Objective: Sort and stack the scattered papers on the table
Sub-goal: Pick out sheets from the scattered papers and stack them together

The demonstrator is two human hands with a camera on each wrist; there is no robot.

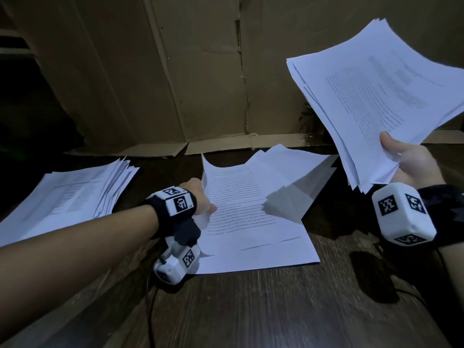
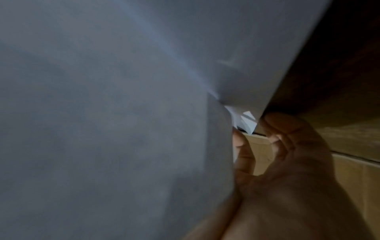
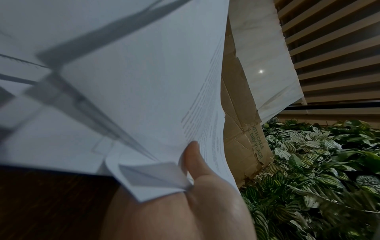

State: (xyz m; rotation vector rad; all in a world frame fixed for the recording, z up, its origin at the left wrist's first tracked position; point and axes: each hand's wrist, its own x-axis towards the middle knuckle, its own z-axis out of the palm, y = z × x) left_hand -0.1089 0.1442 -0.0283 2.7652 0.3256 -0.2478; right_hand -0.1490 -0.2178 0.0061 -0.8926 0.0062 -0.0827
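My right hand (image 1: 406,159) grips a thick bundle of printed sheets (image 1: 384,96) by its near corner and holds it up at the right, above the table; in the right wrist view the thumb (image 3: 193,160) lies on the bundle (image 3: 123,97). My left hand (image 1: 200,197) pinches the left edge of the top printed sheet (image 1: 246,217) of the loose papers in the middle of the dark wooden table (image 1: 251,310), and that edge curls up. In the left wrist view the lifted sheet (image 2: 102,113) fills the picture, with my fingers (image 2: 287,138) at its edge.
A fanned stack of papers (image 1: 75,197) lies at the table's left. Flattened brown cardboard (image 1: 200,71) stands upright behind the table. Leafy plants (image 3: 318,170) show to the right. A black cable (image 1: 150,310) runs from my left wrist across the table's front.
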